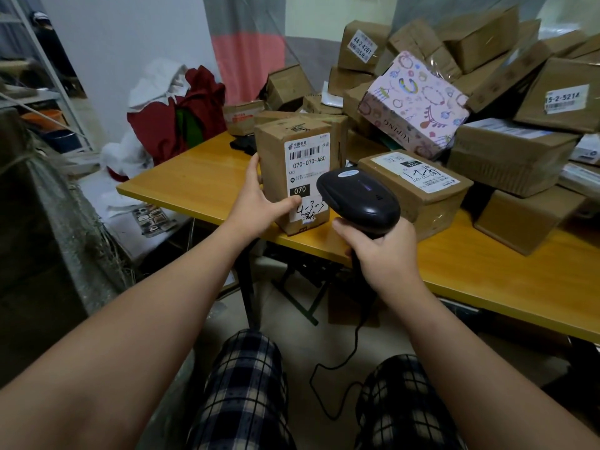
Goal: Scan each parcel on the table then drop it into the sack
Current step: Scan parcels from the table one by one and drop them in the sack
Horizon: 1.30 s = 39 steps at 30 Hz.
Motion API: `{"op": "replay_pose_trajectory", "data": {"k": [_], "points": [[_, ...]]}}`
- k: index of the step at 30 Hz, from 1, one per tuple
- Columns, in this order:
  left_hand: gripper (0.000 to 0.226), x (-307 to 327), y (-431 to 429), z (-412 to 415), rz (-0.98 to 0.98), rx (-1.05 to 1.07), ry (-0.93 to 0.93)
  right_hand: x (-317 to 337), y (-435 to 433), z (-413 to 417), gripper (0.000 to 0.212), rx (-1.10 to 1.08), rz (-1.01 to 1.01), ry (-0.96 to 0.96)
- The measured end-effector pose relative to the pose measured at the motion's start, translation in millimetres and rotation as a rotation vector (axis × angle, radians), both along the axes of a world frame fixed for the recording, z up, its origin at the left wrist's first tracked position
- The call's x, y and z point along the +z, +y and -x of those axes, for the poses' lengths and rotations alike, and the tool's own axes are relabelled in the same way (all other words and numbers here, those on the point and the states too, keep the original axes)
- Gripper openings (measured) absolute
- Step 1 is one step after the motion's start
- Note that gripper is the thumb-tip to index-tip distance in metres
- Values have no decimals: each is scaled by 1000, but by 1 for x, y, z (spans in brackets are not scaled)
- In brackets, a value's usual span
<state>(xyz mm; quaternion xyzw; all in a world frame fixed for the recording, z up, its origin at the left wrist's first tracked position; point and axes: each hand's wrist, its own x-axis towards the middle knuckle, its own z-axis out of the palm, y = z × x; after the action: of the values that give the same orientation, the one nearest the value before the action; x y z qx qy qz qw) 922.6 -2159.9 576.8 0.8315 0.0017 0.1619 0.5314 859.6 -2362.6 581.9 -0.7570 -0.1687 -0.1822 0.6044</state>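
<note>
The left hand (259,206) holds a brown cardboard parcel (276,151) upright at the near edge of the yellow table (194,180), with the thumb pressed across the front near the bottom and the fingers wrapped round its left side. Whether the parcel's base rests on the table or hangs just above it cannot be told. Its white label (306,164) faces the person and shows a barcode and the print 070-070-A80. The right hand (383,254) grips the handle of a black scanner (360,196), whose head sits just right of the parcel and overlaps its lower right corner. The scanner's cable (341,362) hangs down between the person's knees. Behind the scanner lies a flat labelled box (418,186), and beyond it a pink patterned box (418,105) leans against a pile of brown boxes (487,43) filling the right side of the table. A grey woven sack (65,206) stands off the table's left end, beside the left arm.
</note>
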Motion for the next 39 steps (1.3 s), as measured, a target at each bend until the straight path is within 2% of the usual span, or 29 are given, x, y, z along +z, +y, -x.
{"op": "replay_pose_trajectory", "data": {"k": [7, 13, 15, 18, 25, 27, 31, 34, 37, 39], "points": [[109, -1, -2, 4, 1, -17, -27, -1, 2, 3, 33, 45, -82, 22], [110, -8, 14, 43, 115, 18, -75, -4, 18, 7, 27, 264, -103, 39], [110, -15, 30, 70, 166, 67, -94, -6, 34, 7, 35, 339, -79, 63], [108, -31, 66, 117, 206, 219, -101, -14, 68, 6, 35, 429, 45, 105], [108, -82, 163, 225, 141, 678, -67, -60, 183, 7, 40, 713, 374, 283], [109, -99, 190, 244, 115, 796, -24, -83, 212, 9, 35, 726, 472, 293], [113, -135, 232, 256, 45, 967, 189, -117, 253, 11, 43, 700, 460, 323], [109, -156, 248, 240, 139, 900, 375, -136, 275, 12, 49, 740, 423, 396], [108, -168, 247, 214, 294, 614, 454, -160, 291, 11, 58, 692, 329, 480], [102, -173, 245, 200, 360, 466, 496, -170, 294, 12, 50, 652, 208, 618]]}}
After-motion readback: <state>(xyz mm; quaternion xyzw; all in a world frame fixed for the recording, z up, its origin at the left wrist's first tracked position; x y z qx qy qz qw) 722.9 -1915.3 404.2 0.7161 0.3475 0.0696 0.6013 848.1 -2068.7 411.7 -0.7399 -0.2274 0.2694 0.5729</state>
